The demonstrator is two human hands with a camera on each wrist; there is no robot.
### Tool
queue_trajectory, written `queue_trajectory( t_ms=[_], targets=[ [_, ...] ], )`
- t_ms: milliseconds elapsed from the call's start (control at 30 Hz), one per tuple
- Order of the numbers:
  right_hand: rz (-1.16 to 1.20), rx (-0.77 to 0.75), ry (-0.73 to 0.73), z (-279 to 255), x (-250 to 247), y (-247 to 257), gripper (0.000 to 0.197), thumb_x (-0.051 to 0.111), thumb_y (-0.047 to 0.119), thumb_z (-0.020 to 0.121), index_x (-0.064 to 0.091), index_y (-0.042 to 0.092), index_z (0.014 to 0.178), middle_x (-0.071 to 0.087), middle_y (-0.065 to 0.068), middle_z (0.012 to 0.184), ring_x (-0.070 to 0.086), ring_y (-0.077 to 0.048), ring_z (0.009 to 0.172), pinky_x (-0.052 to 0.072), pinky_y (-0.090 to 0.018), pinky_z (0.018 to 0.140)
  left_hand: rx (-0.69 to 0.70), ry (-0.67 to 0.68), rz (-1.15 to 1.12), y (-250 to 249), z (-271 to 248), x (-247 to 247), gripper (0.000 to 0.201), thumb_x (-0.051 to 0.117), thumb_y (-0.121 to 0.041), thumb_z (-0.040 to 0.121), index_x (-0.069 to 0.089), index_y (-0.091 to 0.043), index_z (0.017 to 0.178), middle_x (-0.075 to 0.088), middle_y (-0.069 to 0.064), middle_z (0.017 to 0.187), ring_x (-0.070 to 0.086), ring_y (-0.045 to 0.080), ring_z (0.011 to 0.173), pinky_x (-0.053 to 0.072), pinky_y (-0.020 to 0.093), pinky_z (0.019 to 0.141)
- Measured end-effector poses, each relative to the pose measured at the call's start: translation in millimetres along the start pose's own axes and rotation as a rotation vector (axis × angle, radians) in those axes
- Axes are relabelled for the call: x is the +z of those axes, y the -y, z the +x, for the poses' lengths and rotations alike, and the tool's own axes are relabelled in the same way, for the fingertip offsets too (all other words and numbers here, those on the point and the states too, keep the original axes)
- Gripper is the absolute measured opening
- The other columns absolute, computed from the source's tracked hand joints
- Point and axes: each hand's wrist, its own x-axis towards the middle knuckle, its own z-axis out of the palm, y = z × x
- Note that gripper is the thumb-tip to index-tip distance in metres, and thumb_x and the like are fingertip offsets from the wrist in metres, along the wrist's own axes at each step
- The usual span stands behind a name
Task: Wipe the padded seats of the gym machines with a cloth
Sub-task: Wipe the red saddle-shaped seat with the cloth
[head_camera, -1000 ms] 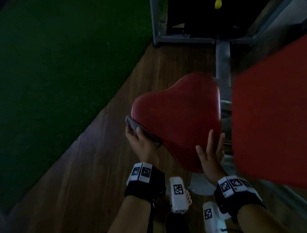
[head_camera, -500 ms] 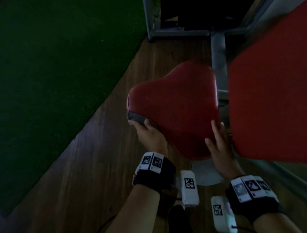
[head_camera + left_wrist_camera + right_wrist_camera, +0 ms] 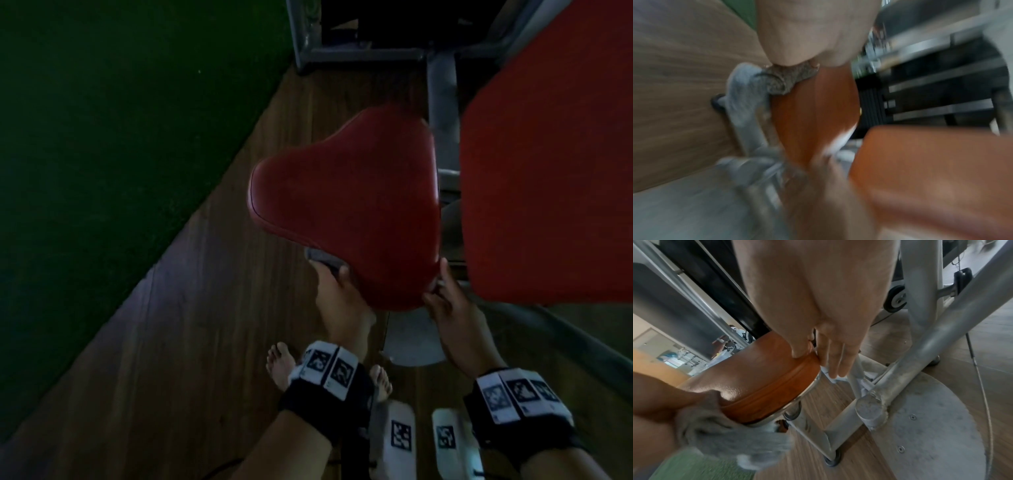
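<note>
Head view: a person is standing barefoot on a wood-plank floor (image 3: 164,342), looking down on a red padded seat (image 3: 349,212) with a rounded triangular shape. The left hand (image 3: 339,298) is gripping a grey cloth (image 3: 323,259) and pressing it against the seat's near left edge, fingers curled round the cloth under the rim. The right hand (image 3: 448,305) is resting at the seat's near right edge, thumb touching the rim; how the other fingers lie is too dark to tell here. A second red pad (image 3: 548,164) is standing just beside the seat on the right. Green turf (image 3: 102,120) is covering the floor to the left. A grey metal frame (image 3: 442,85) is running beyond the seat.

Left wrist view, heavily blurred: the cloth (image 3: 756,86) is bunching under the left hand (image 3: 813,32) against the seat's edge (image 3: 813,113), part of it hanging down past the rim. The second pad (image 3: 931,170) is filling the lower right.

Right wrist view: the right hand (image 3: 818,296) is lying open, thumb on the seat's (image 3: 760,379) side and straight fingers (image 3: 835,358) pointing down past the rim over the frame's (image 3: 941,337) tubes. At lower left, the left hand (image 3: 659,395) is clutching the cloth (image 3: 731,439), wrapping it round the seat's edge. A round grey base plate (image 3: 937,426) is lying on the floor below.
</note>
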Motion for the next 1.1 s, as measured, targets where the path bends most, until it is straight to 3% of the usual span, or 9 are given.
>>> queue_trajectory(
  t_ms=[200,333,400,500,567,633,767,1000,1100],
  targets=[
    [0.041,-0.027,0.015,6.3,-2.4,-10.7,0.069,0.047,0.02,0.1,0.006,0.039,0.153,0.051,0.003,0.142,0.052,-0.009,0.122,0.044,-0.031,0.101,0.03,-0.097,-0.049,-26.8,14.4,-10.3,0.051,0.042,-0.019,0.101,0.029,-0.022,0.15,0.052,-0.002,0.135,0.052,0.013,0.119,0.042,0.032,0.101],
    [0.086,-0.046,0.019,10.8,1.3,-13.2,0.052,0.052,0.025,0.099,0.032,0.025,0.146,0.049,-0.006,0.142,0.049,-0.007,0.119,0.045,-0.004,0.078,0.006,-0.188,-0.067,-46.6,23.0,-7.6,0.054,0.041,-0.017,0.103,0.021,-0.014,0.153,0.049,0.001,0.136,0.048,0.02,0.125,0.037,0.026,0.095],
    [0.088,-0.054,-0.01,10.3,2.4,-13.5,0.063,0.06,0.04,0.09,0.033,0.024,0.145,0.051,-0.004,0.139,0.05,-0.01,0.12,0.045,-0.016,0.092,0.003,-0.138,-0.022,-39.7,8.2,-0.7,0.06,0.039,-0.02,0.103,0.01,-0.022,0.155,0.046,-0.009,0.128,0.048,0.014,0.121,0.036,0.025,0.096],
    [-0.082,-0.059,-0.006,10.8,-1.8,-10.1,0.073,0.055,0.023,0.095,0.011,0.03,0.153,0.055,0.0,0.138,0.052,-0.012,0.123,0.042,-0.031,0.101,0.033,-0.028,0.061,-16.2,-16.1,4.0,0.061,0.037,-0.028,0.103,0.005,-0.038,0.153,0.054,-0.009,0.131,0.057,0.011,0.111,0.048,0.034,0.096],
    [-0.105,-0.072,0.005,10.3,-5.3,-9.0,0.073,0.055,0.023,0.096,0.01,0.033,0.153,0.055,0.001,0.137,0.051,-0.013,0.125,0.042,-0.036,0.103,0.05,0.032,0.105,-7.7,-22.1,0.2,0.059,0.036,-0.028,0.103,0.007,-0.036,0.153,0.06,-0.009,0.118,0.059,0.005,0.097,0.051,0.027,0.084],
    [-0.092,-0.082,-0.019,11.1,-5.3,-9.3,0.072,0.055,0.022,0.096,0.012,0.033,0.152,0.056,0.002,0.136,0.05,-0.013,0.126,0.043,-0.039,0.104,0.048,0.064,0.099,-12.6,-19.0,-4.7,0.059,0.036,-0.028,0.103,0.008,-0.036,0.153,0.058,-0.006,0.125,0.058,0.006,0.101,0.05,0.031,0.089],
    [-0.043,-0.109,-0.039,12.5,0.1,-18.0,0.075,0.054,0.015,0.095,0.012,0.047,0.148,0.055,0.001,0.137,0.055,-0.014,0.122,0.047,-0.047,0.101,0.074,-0.102,0.015,-41.2,4.7,-12.4,0.064,0.039,-0.019,0.103,0.004,-0.026,0.155,0.05,-0.011,0.121,0.05,-0.004,0.089,0.039,0.026,0.085],
    [-0.105,-0.15,-0.068,11.4,1.1,-16.4,0.074,0.056,0.015,0.094,0.014,0.024,0.154,0.059,-0.005,0.131,0.055,-0.013,0.117,0.042,-0.024,0.094,0.032,-0.096,0.015,-30.1,-8.0,4.2,0.069,0.038,-0.023,0.104,-0.01,-0.03,0.153,0.047,-0.002,0.141,0.05,0.011,0.119,0.039,0.027,0.099],
    [-0.125,-0.129,-0.07,11.2,0.8,-16.2,0.076,0.056,0.017,0.095,0.011,0.031,0.154,0.062,0.001,0.127,0.057,-0.007,0.113,0.046,-0.027,0.094,0.057,-0.016,0.058,-13.4,-19.7,3.0,0.068,0.037,-0.029,0.103,-0.01,-0.037,0.152,0.051,-0.006,0.137,0.055,0.009,0.111,0.046,0.034,0.099]
  ],
)
